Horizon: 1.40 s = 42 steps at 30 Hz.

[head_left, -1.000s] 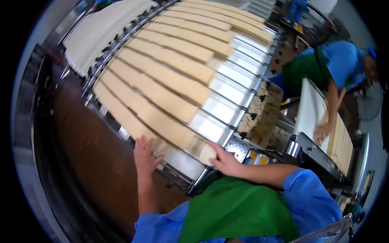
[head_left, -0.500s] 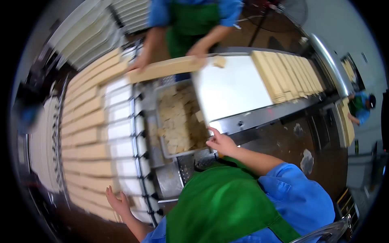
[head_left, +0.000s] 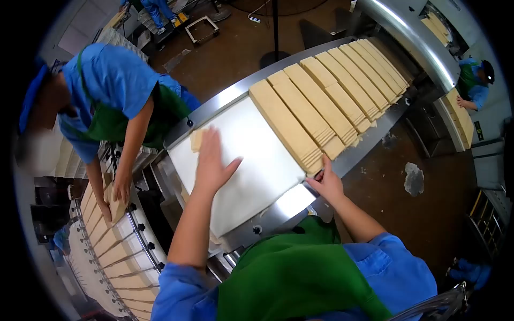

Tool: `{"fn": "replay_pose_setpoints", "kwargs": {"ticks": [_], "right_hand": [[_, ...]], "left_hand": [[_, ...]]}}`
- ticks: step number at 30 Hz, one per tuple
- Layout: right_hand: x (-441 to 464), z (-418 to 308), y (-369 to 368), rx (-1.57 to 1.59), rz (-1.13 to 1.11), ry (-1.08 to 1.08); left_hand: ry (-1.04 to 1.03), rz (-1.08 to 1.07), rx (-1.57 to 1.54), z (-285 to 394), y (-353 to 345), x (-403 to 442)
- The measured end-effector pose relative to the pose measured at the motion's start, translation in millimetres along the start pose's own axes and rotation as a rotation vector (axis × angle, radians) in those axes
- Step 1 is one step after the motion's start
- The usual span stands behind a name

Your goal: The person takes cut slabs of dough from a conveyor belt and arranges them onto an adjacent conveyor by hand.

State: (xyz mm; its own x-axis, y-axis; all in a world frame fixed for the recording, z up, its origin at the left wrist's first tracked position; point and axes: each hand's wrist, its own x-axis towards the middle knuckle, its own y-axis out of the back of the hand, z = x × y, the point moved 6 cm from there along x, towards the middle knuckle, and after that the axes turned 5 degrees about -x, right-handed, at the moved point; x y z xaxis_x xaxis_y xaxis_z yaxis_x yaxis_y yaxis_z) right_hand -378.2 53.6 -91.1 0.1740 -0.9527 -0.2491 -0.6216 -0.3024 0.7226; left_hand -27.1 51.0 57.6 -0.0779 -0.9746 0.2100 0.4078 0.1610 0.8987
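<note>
Several long stacks of thin, flat beige strips (head_left: 292,120) lie side by side on a metal-edged conveyor with a white belt (head_left: 257,176). My left hand (head_left: 211,163) is over the belt, fingers stretched and thumb apart, slightly smeared by motion. Beside its fingers is a small beige offcut (head_left: 196,141). At the near end of the closest stack is my right hand (head_left: 327,184), its thumb and forefinger apart at the stack's corner. It appears to touch the end without being closed round it.
On the left, a co-worker (head_left: 110,101) bends with both hands on a beige stack (head_left: 122,202) at a rack with dark dividers (head_left: 140,227). A shiny metal roller cover (head_left: 412,40) crosses the conveyor's far end. Another person (head_left: 474,85) stands at far right.
My view has turned right toward the conveyor. My left hand has gone from the rack to above the belt, my right from the belt's edge to the stack's end. The co-worker's stack has moved onto the rack.
</note>
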Motion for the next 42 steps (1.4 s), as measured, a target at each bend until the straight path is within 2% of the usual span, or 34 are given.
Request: {"fn": "replay_pose_setpoints", "kwargs": {"ticks": [1,6,11,13,14,17,18,21,22,23,25,29,35,37,38,39,40,41,42], "right_hand": [[12.8,0.5,3.6,0.010,-0.027,-0.033],[37.9,-6.9,3.0,0.289,-0.070,-0.109],[34.0,16.9,-20.0,0.529,-0.091,-0.100],[35.8,14.7,-15.4,0.565,-0.106,-0.116],[38.9,13.9,-13.9,0.538,-0.112,-0.108],[44.1,5.0,-3.5,0.420,-0.130,-0.104],[47.3,1.7,-0.8,0.329,-0.135,-0.089],[50.9,-2.8,3.2,0.247,-0.138,-0.091],[53.5,-3.0,5.0,0.234,-0.118,-0.104],[55.2,-2.9,3.4,0.194,-0.139,-0.103],[54.4,-2.5,5.7,0.140,-0.140,-0.132],[46.6,-23.2,8.2,0.040,-0.172,0.004],[26.9,-88.9,-26.9,-0.212,-0.505,0.274],[17.3,-101.7,-41.2,-0.267,-0.493,0.374],[15.2,-109.1,-47.4,-0.304,-0.457,0.439],[14.4,-114.6,-52.4,-0.410,-0.489,0.401],[12.4,-118.4,-56.4,-0.344,-0.432,0.430],[13.8,-117.2,-62.3,-0.357,-0.427,0.361],[15.1,-118.2,-64.7,-0.374,-0.398,0.352]], "left_hand": [[-0.024,0.001,0.032,2.0,-24.9,41.0],[0.178,-0.165,0.113,14.8,-124.6,192.9],[0.285,-0.245,0.166,4.4,-198.7,221.2],[0.267,-0.275,0.279,6.8,-204.9,213.7],[0.181,-0.153,0.290,2.4,-205.5,212.7],[0.262,-0.157,0.163,-11.0,-192.3,230.0],[0.234,-0.016,0.152,-14.8,-184.2,233.5],[0.290,-0.124,0.120,-23.3,-178.2,242.1],[0.295,-0.121,0.220,-23.7,-177.7,245.3],[0.275,-0.123,0.195,-23.6,-175.4,246.5],[0.389,-0.266,0.279,-30.3,-166.0,238.5],[0.498,-0.148,0.309,-65.0,-118.9,165.4],[0.871,-0.112,0.309,-126.7,-23.3,-8.7],[0.904,-0.058,0.143,-149.6,-5.8,-68.8],[0.881,0.036,0.040,-157.0,-2.0,-92.0],[0.964,-0.065,-0.100,-141.3,13.0,-98.7],[0.840,-0.102,-0.142,-136.3,14.2,-107.3],[0.606,-0.177,-0.094,-142.1,2.8,-115.0],[0.563,-0.300,-0.019,-123.0,8.3,-118.7]]}}
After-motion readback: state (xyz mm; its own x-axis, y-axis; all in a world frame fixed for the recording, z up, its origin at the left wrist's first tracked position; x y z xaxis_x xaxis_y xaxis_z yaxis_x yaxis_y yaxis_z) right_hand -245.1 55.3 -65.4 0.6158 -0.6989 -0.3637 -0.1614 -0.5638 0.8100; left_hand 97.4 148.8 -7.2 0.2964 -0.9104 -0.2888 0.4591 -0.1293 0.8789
